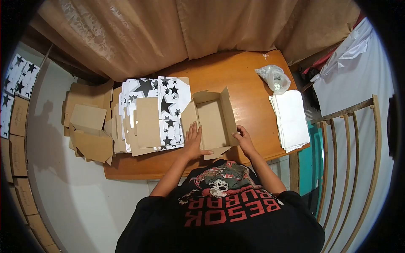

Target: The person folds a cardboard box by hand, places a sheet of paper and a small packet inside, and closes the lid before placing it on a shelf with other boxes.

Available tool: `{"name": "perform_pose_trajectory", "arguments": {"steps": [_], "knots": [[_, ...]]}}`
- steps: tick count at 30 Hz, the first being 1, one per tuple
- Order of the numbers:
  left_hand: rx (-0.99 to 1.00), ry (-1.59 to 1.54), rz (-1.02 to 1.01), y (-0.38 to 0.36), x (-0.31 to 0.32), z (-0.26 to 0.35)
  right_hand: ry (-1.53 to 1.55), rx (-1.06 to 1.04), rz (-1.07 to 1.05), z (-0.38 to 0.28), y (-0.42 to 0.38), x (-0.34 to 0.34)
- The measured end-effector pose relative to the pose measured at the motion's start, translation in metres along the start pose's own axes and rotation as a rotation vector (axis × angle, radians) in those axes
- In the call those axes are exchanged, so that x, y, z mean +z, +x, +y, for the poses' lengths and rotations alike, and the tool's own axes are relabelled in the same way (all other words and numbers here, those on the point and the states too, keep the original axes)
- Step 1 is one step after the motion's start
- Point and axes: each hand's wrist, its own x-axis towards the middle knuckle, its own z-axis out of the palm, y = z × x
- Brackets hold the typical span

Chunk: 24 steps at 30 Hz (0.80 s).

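Observation:
A brown cardboard box (pixel 213 122) lies open on the table in front of me, its side walls partly raised and flaps sticking out. My left hand (pixel 193 143) rests on the box's left flap with fingers spread; its thumb reaches along the near edge. At the near right corner, my right hand (pixel 244 140) grips the right wall between thumb and fingers, the fingers partly hidden. Left of the box are flat cardboard sheets printed with black stars (pixel 168 105), beside a plain brown cardboard piece (pixel 147 122) on the same pile.
Folded brown cardboard (pixel 90 126) is heaped at the table's left end. A stack of white paper (pixel 290 120) sits on the right, a clear plastic bag (pixel 275 79) behind it. Boxes are stacked at far left (pixel 19 156). A wooden rack (pixel 348 164) stands at right; curtains (pixel 168 29) hang behind the wooden table (pixel 249 97).

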Motion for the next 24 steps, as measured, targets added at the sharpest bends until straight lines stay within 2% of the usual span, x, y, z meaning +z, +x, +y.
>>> {"name": "perform_pose_trajectory", "arguments": {"steps": [14,16,24], "knots": [[0.005,0.000,0.014,-0.004,0.006,0.002,-0.194,0.005,-0.053,-0.013,-0.013,0.021],[0.010,-0.083,0.109,-0.002,0.012,-0.002,-0.360,-0.115,-0.055,-0.011,-0.014,0.022],[-0.021,-0.047,0.087,-0.007,-0.008,0.007,-0.133,-0.070,-0.052,-0.001,-0.005,0.009]]}}
